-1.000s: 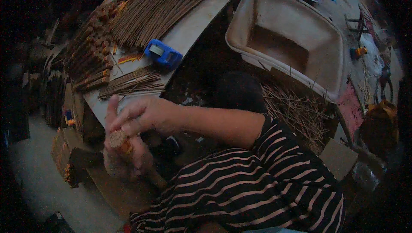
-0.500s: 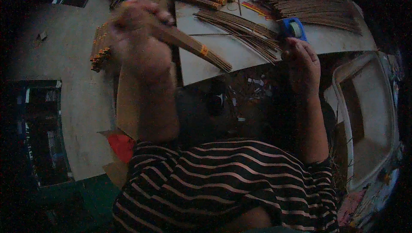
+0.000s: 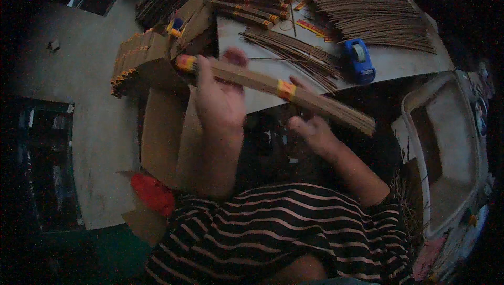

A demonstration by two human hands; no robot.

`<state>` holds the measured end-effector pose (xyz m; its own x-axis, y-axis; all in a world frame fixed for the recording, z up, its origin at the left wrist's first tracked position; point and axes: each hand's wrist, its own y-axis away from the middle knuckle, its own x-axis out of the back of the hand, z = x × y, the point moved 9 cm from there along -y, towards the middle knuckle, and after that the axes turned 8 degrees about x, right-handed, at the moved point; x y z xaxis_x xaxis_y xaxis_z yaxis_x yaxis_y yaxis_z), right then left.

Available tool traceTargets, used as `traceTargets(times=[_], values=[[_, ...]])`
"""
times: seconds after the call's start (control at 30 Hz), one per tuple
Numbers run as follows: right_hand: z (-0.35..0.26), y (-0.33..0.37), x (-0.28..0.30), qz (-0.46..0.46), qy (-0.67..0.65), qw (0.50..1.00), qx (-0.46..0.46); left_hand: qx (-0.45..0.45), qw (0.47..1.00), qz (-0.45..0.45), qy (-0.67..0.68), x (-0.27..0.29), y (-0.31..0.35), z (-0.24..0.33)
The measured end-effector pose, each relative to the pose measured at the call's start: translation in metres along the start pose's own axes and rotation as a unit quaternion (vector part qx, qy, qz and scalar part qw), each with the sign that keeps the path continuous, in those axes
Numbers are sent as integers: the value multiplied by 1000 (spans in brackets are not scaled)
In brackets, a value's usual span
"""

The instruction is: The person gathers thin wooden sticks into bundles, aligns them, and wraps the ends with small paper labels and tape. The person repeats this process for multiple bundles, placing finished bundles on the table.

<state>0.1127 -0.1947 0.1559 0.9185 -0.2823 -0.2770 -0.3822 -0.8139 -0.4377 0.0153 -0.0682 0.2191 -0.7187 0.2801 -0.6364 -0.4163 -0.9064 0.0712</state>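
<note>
A long bundle of thin brown incense sticks [image 3: 326, 105] slants across in front of me, its right end lower. Near its red-and-yellow left end, my left hand [image 3: 220, 93] grips it, thumb on the near side and fingers partly spread. A yellow-and-red band [image 3: 286, 90] wraps the middle of the bundle. Just beside that band my right hand [image 3: 313, 127] holds the bundle from below, some fingers hidden behind it. On the table, to the right of the bundle, sits a blue tape dispenser [image 3: 359, 60] with a roll of tape, apart from both hands.
Loose sticks [image 3: 291, 51] lie on the white table [image 3: 239, 35], with banded bundles [image 3: 244, 13] and a large spread of sticks [image 3: 373, 17] behind. Banded bundles [image 3: 131, 56] are stacked left, by an open cardboard box [image 3: 163, 132]. A white plastic tub [image 3: 457, 143] stands right.
My left hand has brought the bundle down and to the right. My right hand has left the tape dispenser, moved left and taken hold of the bundle near its band.
</note>
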Motion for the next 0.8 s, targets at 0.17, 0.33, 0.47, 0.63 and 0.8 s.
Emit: traceTargets(times=[0.17,0.33,0.47,0.63,0.8], values=[[-13,1,42,146,-81,983,81,355,933,51,17,34,70,-117],[4,5,48,102,23,990,-92,361,880,-202,-234,26,77,-105],[28,8,13,-28,131,981,-138,-11,952,-162,-261,-26,26,-31],[42,18,-14,-72,105,972,-199,113,960,-168,-192,-32,-3,-50],[48,38,-33,-151,-102,887,-425,237,939,-248,11,-38,-19,-62]])
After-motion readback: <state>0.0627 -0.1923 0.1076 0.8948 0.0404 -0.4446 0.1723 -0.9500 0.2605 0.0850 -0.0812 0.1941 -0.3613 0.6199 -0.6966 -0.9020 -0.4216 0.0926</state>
